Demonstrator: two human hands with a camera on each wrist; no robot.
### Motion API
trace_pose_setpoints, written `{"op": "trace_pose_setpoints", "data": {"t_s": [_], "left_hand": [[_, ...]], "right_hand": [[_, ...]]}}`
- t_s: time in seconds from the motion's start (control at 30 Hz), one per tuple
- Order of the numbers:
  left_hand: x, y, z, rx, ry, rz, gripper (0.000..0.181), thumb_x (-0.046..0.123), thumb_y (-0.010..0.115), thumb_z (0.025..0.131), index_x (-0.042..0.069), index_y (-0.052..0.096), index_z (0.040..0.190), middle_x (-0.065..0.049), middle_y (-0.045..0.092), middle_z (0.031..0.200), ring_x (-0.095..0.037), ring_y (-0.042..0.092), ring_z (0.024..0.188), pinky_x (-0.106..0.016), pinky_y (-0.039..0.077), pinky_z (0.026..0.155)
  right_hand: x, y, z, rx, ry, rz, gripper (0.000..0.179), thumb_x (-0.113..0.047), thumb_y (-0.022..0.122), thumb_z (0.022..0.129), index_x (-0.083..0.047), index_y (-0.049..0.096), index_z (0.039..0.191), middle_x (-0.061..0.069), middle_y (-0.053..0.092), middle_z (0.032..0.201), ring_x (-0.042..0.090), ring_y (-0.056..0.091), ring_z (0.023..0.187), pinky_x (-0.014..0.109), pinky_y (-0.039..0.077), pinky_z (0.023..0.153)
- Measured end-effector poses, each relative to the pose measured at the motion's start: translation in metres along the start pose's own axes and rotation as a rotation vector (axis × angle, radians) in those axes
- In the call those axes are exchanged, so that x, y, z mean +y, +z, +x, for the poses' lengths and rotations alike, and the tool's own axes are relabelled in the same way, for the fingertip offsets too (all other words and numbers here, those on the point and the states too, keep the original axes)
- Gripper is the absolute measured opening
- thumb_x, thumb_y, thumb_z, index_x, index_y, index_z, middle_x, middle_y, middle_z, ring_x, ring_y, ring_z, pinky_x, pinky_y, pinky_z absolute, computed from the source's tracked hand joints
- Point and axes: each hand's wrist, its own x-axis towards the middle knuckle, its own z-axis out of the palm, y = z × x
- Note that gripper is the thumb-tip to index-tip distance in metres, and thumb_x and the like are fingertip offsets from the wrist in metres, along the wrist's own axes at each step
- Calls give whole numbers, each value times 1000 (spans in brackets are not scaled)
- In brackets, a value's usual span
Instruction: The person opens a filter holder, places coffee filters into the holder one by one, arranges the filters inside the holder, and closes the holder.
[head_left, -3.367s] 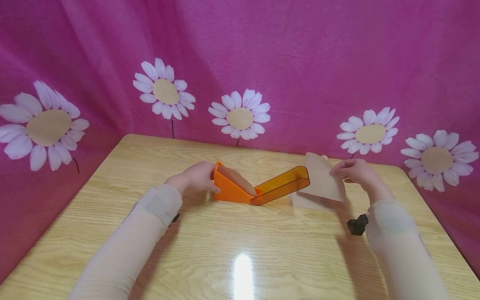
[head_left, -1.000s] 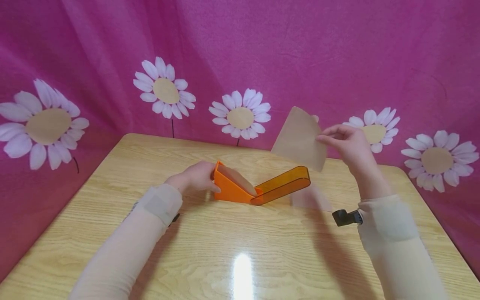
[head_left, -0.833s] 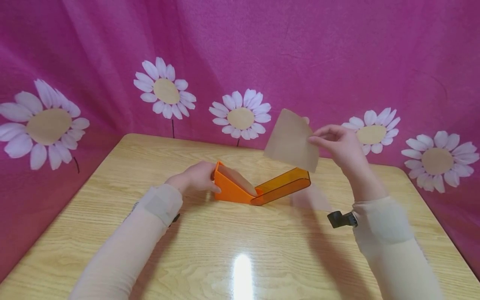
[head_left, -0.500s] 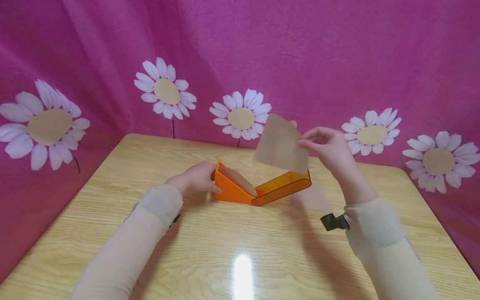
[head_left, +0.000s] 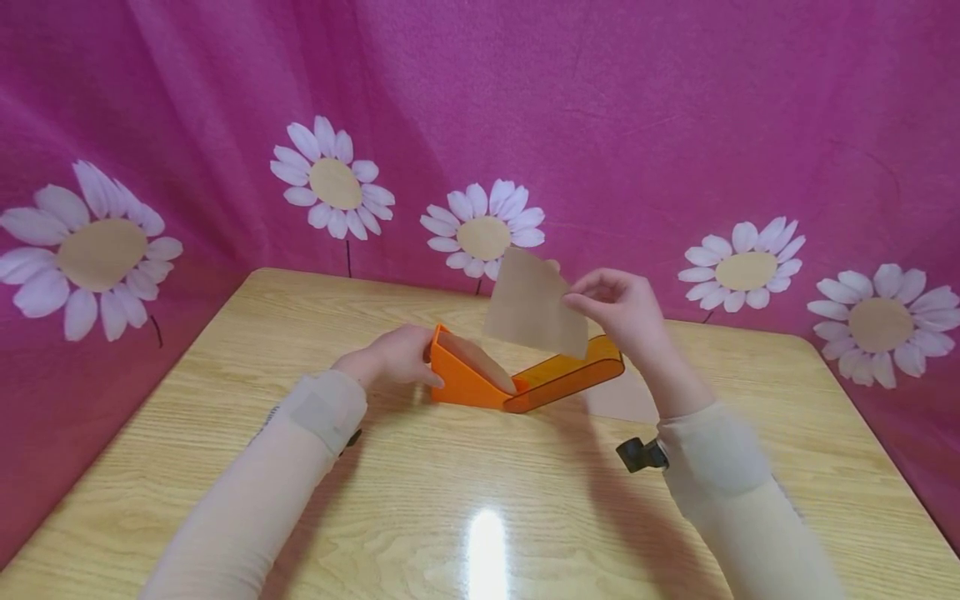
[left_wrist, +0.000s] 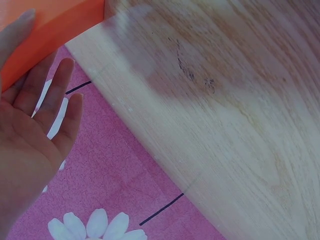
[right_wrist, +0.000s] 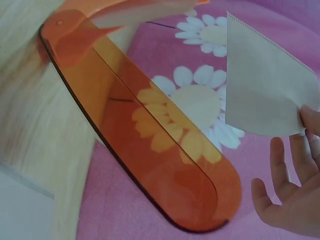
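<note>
My left hand grips the high back end of an orange filter holder, its thumb on the near side wall. Brown paper coffee filters fill the holder. Its amber see-through lid is swung open to the right. Above that lid, my right hand pinches a brown coffee filter by its right edge between thumb and fingers. A crimped seam shows along this coffee filter in the right wrist view. Another filter lies flat on the table, partly behind the lid and right wrist.
The wooden table ends at the back against a magenta cloth printed with large white daisies. A black wrist camera juts from the right sleeve. A light reflection shows at the table's front.
My right hand has lifted the coffee filter from beside the lid, then moved left and slightly down with it over the lid. My left hand and the holder have stayed in place.
</note>
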Motion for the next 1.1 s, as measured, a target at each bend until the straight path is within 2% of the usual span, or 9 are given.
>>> {"op": "trace_pose_setpoints", "data": {"t_s": [0.13,0.3,0.43,0.67,0.77,0.97,1.1], "left_hand": [[-1,1,1,0,-7,0,47,17,76,78,11,58,120,-2,65,114,-21,56,104,-41,42,101],[-2,1,1,-3,-15,-10,46,18,76,78,12,58,120,-2,64,114,-21,56,105,-42,41,102],[-2,1,1,-4,-16,-15,49,18,76,78,13,57,122,-2,64,117,-21,56,107,-42,40,103],[-2,2,3,-6,-30,-35,52,17,76,78,15,57,126,-2,62,121,-22,55,108,-41,40,103],[-2,2,3,-3,-29,-29,52,17,76,77,15,57,125,-2,62,121,-22,55,108,-41,41,103],[-4,2,4,2,-19,-6,51,19,76,77,14,56,125,-2,63,117,-21,55,105,-41,42,101],[-4,2,3,5,-15,5,50,19,76,78,12,57,123,-2,64,114,-21,55,102,-40,43,99]], "right_hand": [[3,8,1,-2,-1,-5,21,-19,68,85,-1,65,95,-13,63,78,11,58,81,27,45,76],[5,18,3,9,-11,-23,21,-19,69,85,-1,66,94,3,67,89,15,60,83,26,46,75],[4,25,3,1,-8,-29,19,-19,69,84,-2,67,93,11,68,93,19,59,88,29,47,77],[7,35,2,-13,-27,-38,16,-18,68,85,-4,67,92,14,69,96,23,55,99,39,42,89],[8,39,2,-11,-35,-45,16,-18,68,85,-4,68,92,14,69,96,23,56,99,40,42,89],[11,48,1,-5,-72,-47,13,-15,69,84,-3,68,90,14,70,94,23,58,94,35,43,83],[12,55,-1,6,-69,-50,12,-15,69,84,-3,68,89,14,69,92,22,58,91,32,43,80]]}}
